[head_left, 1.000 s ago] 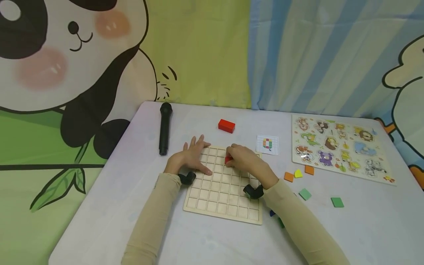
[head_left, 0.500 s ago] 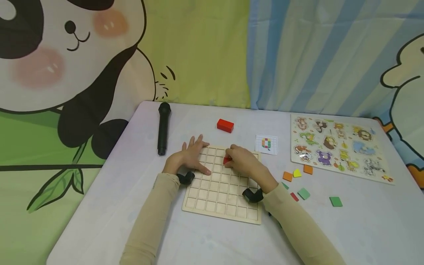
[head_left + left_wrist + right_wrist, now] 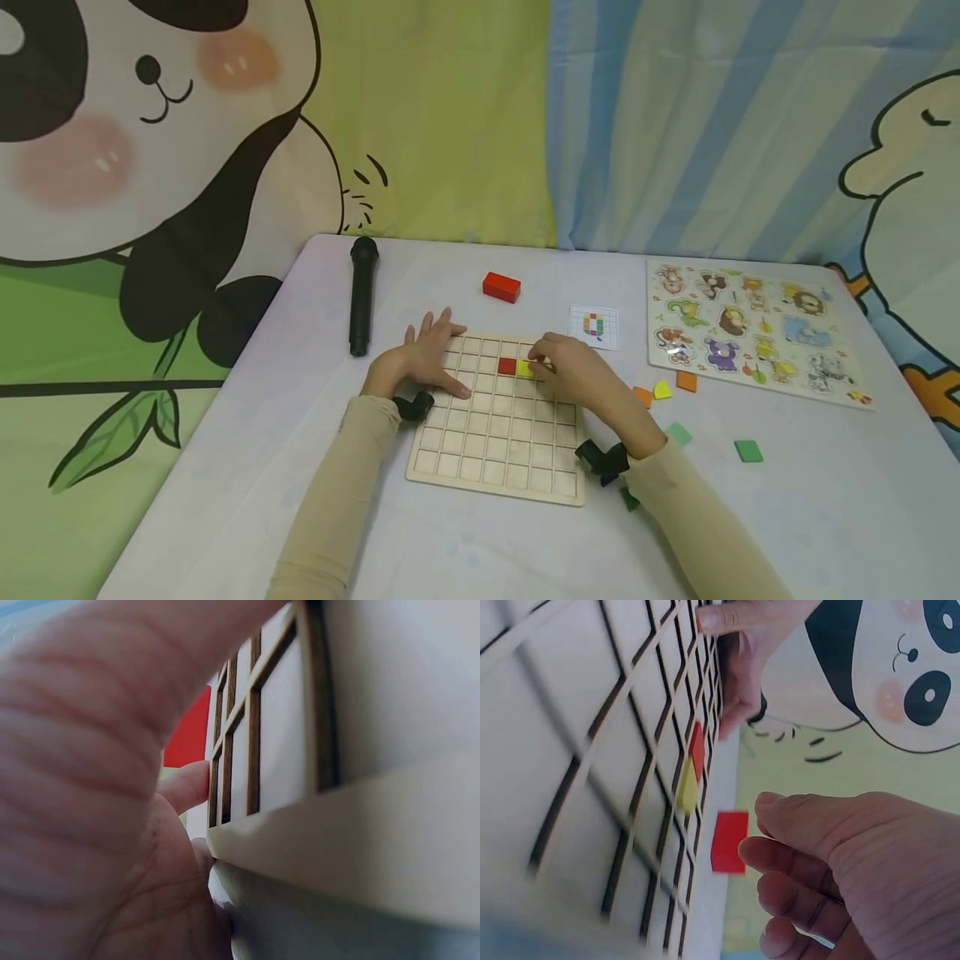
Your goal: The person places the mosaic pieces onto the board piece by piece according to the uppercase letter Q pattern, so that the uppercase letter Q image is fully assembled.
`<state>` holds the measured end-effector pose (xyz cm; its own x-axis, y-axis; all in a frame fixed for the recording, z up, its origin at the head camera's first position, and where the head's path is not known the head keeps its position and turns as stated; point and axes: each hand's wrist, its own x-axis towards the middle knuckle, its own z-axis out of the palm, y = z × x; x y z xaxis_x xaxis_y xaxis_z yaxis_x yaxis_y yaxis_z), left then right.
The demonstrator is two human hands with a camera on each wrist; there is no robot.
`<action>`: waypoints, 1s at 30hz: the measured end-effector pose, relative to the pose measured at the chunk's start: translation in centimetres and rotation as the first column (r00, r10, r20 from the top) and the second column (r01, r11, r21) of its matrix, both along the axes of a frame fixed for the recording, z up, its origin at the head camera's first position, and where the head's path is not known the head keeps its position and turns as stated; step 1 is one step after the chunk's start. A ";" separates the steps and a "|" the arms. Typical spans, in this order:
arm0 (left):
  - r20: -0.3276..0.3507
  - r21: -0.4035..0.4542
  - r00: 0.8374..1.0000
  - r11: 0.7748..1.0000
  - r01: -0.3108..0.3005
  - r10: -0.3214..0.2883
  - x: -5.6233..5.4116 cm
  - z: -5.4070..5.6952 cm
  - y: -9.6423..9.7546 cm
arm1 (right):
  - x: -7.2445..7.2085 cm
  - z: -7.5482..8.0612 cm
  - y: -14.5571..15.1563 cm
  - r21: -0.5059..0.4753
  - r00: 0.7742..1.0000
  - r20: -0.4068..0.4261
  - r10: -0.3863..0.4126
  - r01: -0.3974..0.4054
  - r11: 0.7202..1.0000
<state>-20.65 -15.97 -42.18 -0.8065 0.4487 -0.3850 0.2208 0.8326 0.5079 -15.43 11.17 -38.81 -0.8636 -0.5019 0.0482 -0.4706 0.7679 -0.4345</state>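
1. Since half a second ago, the right hand (image 3: 581, 371) has shifted a little to the right on my feed; the red tile (image 3: 507, 367) now shows whole, and the yellow tile (image 3: 525, 369) has come into sight.
2. Behind everything I see a printed backdrop (image 3: 442, 117), with the white table (image 3: 217, 500) in front of it.
3. At far right on the table lies an animal puzzle board (image 3: 738, 292).
4. Mid-table I have the wooden grid board (image 3: 495, 425), lying flat; red and yellow sit side by side near its far edge, red on the left.
5. I see the left hand (image 3: 423, 354) spread over the board's far left corner, thumb on the grid.
6. My right wrist feed shows that hand loosely bent, thumb tip close to the index fingertip, apart from both tiles.
7. Far left lies a black microphone (image 3: 362, 300).
8. Beyond the board are a pattern card (image 3: 594, 327), right, and a red block (image 3: 502, 287).
9. To the right I count one green tile (image 3: 748, 451) well apart from the orange tile (image 3: 686, 381).
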 end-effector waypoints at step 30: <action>-0.008 0.020 1.000 1.000 0.016 -0.016 0.2 0.2 -0.2 | 2.8 0.0 15.1 0.219 0.914 0.285 -0.290 0.233 0.948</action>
